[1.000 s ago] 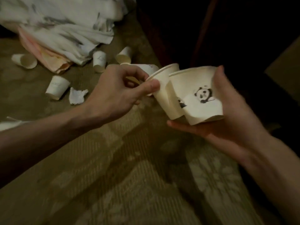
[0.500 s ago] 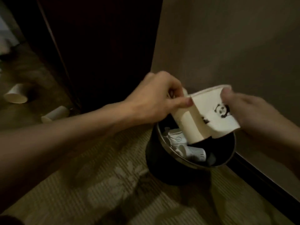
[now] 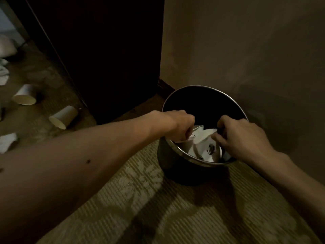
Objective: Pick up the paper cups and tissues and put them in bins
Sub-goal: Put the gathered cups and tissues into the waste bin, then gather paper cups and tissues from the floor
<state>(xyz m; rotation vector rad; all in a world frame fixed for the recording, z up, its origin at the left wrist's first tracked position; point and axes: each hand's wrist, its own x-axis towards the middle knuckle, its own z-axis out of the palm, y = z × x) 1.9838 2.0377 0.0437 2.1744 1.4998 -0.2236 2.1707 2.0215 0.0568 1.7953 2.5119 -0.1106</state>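
A round black bin with a metal rim stands on the carpet by the wall. Both my hands reach over its near rim. My left hand has its fingers curled round the edge of a white paper cup inside the bin. My right hand pinches the panda-printed cup beside it, low in the bin. Two more paper cups, one and another, lie on their sides on the carpet at the left. White tissue lies at the left edge.
A dark wooden cabinet rises behind the bin on the left, with a plain wall to the right. Patterned carpet spreads in the foreground. More white scraps lie at the far left.
Both hands have dropped from above the bin down into its opening, taking the two cups with them. A second ago I was still facing the littered carpet.
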